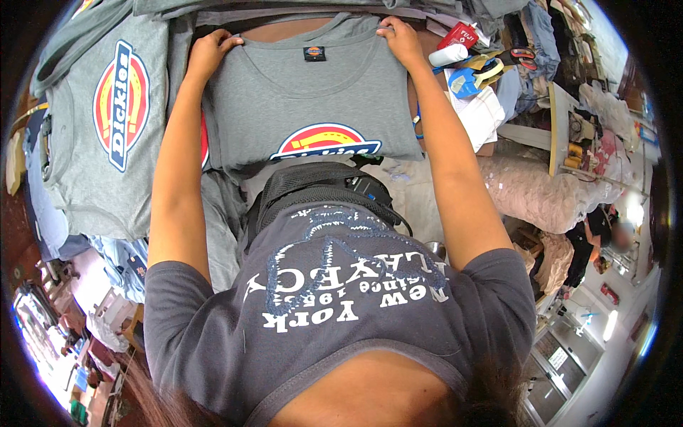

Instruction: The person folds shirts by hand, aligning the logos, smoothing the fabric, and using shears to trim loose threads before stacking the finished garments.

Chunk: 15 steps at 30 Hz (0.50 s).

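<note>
A grey T-shirt with a printed logo on its chest and a dark neck label lies spread in front of me, its lower part hanging over the near table edge. My left hand pinches its left shoulder beside the wide neckline. At the opposite shoulder, my right hand pinches the cloth between thumb and fingers. Both arms are stretched forward. To the left lies another grey shirt with the same kind of logo, touched by neither hand.
Right of the shirt sit a red box, a white cylinder, a blue-and-yellow tape dispenser, white papers and red-handled scissors. A large wrapped plastic bundle lies farther right. More grey garments are piled at the back.
</note>
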Each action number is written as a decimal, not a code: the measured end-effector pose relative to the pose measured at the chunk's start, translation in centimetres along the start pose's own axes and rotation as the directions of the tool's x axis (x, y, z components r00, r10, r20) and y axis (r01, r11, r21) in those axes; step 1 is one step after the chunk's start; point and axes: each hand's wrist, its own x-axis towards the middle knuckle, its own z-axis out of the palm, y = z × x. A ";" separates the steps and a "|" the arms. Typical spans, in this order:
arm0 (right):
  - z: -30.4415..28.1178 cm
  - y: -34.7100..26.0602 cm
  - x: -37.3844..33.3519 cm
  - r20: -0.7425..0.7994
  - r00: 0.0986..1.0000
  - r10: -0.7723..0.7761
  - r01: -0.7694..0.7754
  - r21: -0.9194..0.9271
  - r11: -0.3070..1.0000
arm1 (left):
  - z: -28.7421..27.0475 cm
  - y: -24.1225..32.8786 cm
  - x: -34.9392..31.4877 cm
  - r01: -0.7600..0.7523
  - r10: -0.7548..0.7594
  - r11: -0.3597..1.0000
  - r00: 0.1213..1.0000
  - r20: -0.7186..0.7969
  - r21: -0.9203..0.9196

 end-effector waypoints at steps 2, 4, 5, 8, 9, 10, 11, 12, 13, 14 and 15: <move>0.0 0.2 0.3 -0.013 1.000 -0.019 0.020 0.038 0.999 | -0.1 -0.6 0.3 0.090 -0.076 0.985 0.992 0.101 -0.147; -0.6 -0.1 0.4 -0.023 1.000 -0.011 0.013 0.083 0.996 | -0.7 0.2 0.4 0.090 -0.071 0.976 0.992 0.102 -0.199; -1.0 -0.2 0.4 -0.028 1.000 0.001 0.002 0.112 0.994 | -0.9 0.6 0.4 0.072 -0.058 0.975 0.996 0.070 -0.210; -3.4 -2.0 0.6 -0.052 0.999 0.002 0.011 0.243 0.970 | -2.5 2.4 -0.2 -0.024 0.013 0.988 0.997 -0.071 -0.153; -4.4 -2.7 0.4 -0.064 0.998 -0.004 0.023 0.293 0.956 | -3.6 3.3 -0.6 -0.050 0.037 0.991 0.994 -0.107 -0.123; -5.5 -3.2 0.1 -0.056 0.998 -0.012 0.030 0.321 0.947 | -4.5 4.0 -1.1 -0.073 0.060 0.993 0.988 -0.141 -0.093; -6.8 -3.7 -0.5 -0.049 0.999 -0.022 0.037 0.349 0.937 | -5.6 4.8 -1.9 -0.158 0.154 0.987 0.964 -0.217 -0.002; -8.5 -3.8 -1.4 -0.049 0.999 -0.018 0.035 0.365 0.930 | -6.5 6.0 -2.6 -0.148 0.143 0.989 0.967 -0.210 -0.009; -10.5 -4.2 -2.4 -0.004 1.000 -0.004 0.005 0.377 0.926 | -8.0 7.4 -3.9 -0.129 0.125 0.992 0.970 -0.208 -0.007; -12.5 -5.1 -3.7 0.045 0.999 0.004 -0.022 0.391 0.920 | -9.6 8.8 -5.6 -0.104 0.102 0.995 0.973 -0.208 -0.003; -15.0 -6.8 -5.3 0.108 0.992 0.067 -0.109 0.448 0.887 | -11.3 10.3 -7.5 -0.089 0.098 0.995 0.976 -0.194 0.052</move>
